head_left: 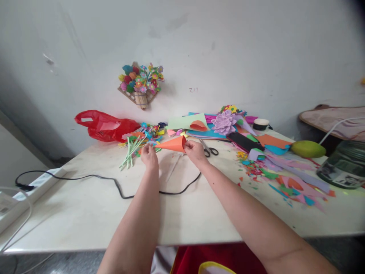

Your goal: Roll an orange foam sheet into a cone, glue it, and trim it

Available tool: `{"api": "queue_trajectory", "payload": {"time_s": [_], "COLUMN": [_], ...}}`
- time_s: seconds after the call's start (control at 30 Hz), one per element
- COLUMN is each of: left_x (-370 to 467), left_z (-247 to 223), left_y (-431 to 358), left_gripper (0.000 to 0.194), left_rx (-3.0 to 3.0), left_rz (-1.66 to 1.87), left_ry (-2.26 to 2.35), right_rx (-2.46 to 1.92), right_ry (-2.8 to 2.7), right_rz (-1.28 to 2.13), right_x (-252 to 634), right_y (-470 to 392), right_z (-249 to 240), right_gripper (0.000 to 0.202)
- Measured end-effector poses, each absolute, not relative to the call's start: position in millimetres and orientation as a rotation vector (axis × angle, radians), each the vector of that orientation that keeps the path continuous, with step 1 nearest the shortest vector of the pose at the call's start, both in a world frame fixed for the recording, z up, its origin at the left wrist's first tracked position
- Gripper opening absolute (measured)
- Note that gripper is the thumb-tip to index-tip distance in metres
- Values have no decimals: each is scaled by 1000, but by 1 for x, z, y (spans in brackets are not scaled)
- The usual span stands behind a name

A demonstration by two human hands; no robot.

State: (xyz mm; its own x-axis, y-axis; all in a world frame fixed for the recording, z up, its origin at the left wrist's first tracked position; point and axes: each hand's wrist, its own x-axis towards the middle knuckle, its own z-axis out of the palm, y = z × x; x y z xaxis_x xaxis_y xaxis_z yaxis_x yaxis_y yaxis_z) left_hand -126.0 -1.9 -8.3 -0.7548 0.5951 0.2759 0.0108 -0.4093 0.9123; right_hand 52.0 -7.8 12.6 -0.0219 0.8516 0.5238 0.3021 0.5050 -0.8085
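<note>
An orange paper cone [172, 144] is stretched between my two hands above the table. Its pointed end lies at the fingers of my left hand [149, 155], which are pinched together there. At the wide right end, my right hand [195, 151] grips the rim between thumb and fingers. Beneath the cone, a hot glue gun [173, 167] appears to rest on the table, partly hidden by the hands. Black-handled scissors [211, 152] lie just right of my right hand. Pale green paper stems [131, 150] lie to the left of my left hand.
A black cable [116, 186] crosses the table from a power strip [31, 196]. A red plastic bag [107, 125] sits back left. Coloured paper scraps [299, 188], a purple paper flower [224, 122], a green-yellow fruit [308, 148] and a glass jar [343, 165] are on the right.
</note>
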Motion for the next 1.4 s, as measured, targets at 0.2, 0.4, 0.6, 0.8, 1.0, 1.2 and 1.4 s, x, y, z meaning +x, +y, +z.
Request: {"api": "queue_trajectory", "payload": {"time_s": [0.2, 0.4, 0.6, 0.8, 1.0, 1.2, 1.4], "left_x": [-102, -95, -102, -98, -99, -101, -106], "left_z": [5, -1, 1, 6, 0, -3, -6], "left_y": [-21, -15, -12, -17, -14, -14, -12], "left_gripper": [66, 53, 43, 42, 39, 37, 35], "left_rx": [2343, 2535, 2139, 1967, 1932, 1973, 2022], "left_rz": [1803, 1581, 1803, 1972, 2013, 1958, 1887], "left_ry": [1633, 1644, 1734, 1582, 1567, 1734, 1817], "right_rx": [-1137, -1004, -1132, -1954, -2183, -2132, -2114], "right_ry": [-1567, -1550, -1497, -1820, -1979, -2010, -2075], "right_rz": [505, 752, 665, -40, 9, -40, -26], "right_x": [55, 50, 72, 117, 126, 117, 117], "right_y": [-4, -9, -2, 13, 18, 19, 17], "right_z": [11, 14, 27, 23, 13, 11, 17], "right_gripper": [14, 20, 35, 24, 31, 31, 31]}}
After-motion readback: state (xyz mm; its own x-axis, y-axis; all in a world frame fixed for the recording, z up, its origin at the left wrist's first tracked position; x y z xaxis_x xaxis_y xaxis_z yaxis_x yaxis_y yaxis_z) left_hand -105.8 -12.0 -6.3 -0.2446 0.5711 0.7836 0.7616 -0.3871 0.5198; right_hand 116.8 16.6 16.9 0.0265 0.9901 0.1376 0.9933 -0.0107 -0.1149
